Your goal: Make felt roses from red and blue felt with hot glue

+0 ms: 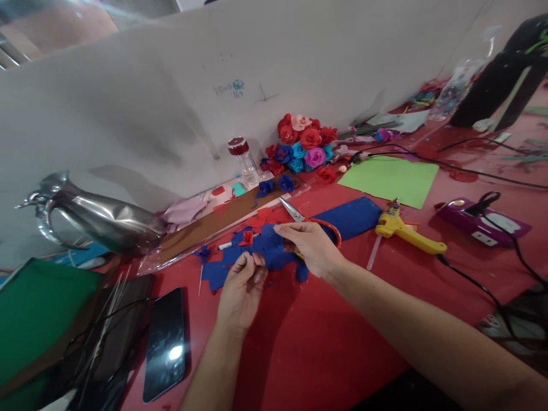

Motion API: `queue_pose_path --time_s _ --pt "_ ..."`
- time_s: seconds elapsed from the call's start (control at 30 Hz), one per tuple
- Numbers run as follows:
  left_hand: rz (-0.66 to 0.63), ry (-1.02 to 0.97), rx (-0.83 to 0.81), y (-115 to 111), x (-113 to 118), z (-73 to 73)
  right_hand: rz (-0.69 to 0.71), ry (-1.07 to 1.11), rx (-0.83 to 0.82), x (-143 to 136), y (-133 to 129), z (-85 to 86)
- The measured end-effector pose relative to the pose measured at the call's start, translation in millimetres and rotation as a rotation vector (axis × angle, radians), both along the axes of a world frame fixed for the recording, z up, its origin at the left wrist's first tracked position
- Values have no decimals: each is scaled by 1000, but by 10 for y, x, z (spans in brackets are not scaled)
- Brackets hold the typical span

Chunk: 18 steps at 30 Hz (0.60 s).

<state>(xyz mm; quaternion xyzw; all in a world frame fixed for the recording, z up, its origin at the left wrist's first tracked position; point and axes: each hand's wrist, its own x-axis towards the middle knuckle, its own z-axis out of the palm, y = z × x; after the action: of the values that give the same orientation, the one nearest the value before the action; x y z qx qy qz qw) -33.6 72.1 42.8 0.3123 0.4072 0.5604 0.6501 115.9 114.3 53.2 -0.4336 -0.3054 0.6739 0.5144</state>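
My right hand (314,246) pinches the edge of a blue paper piece (270,238) between thumb and fingers. Just left and lower, my left hand (243,285) is closed with thumb and fingertips together; what they hold, if anything, I cannot make out. Right above its fingers shows a small red paper bud (247,238), and a white stick (224,246) lies beside it. Cut blue paper pieces (216,275) are scattered under and around both hands. Scissors (291,210) with orange handles lie behind my right hand, partly covered by it.
A yellow glue gun (406,234) and a purple power strip (483,222) with cords lie to the right. Behind are blue paper (353,220), green paper (389,180), paper roses (306,140) and a jar (246,162). At left are a metal jug (98,211) and a phone (165,342).
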Motion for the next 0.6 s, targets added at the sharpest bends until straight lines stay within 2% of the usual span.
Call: queue_pose_path --time_s 0.23,0.5,0.6 --pt "-103 5 -7 -30 46 -32 -14 79 -8 -51 -22 22" --pt "-98 70 62 -66 44 -53 -14 120 30 -11 -23 18" --pt "-101 32 76 -68 23 -24 -2 128 22 -19 -29 16"
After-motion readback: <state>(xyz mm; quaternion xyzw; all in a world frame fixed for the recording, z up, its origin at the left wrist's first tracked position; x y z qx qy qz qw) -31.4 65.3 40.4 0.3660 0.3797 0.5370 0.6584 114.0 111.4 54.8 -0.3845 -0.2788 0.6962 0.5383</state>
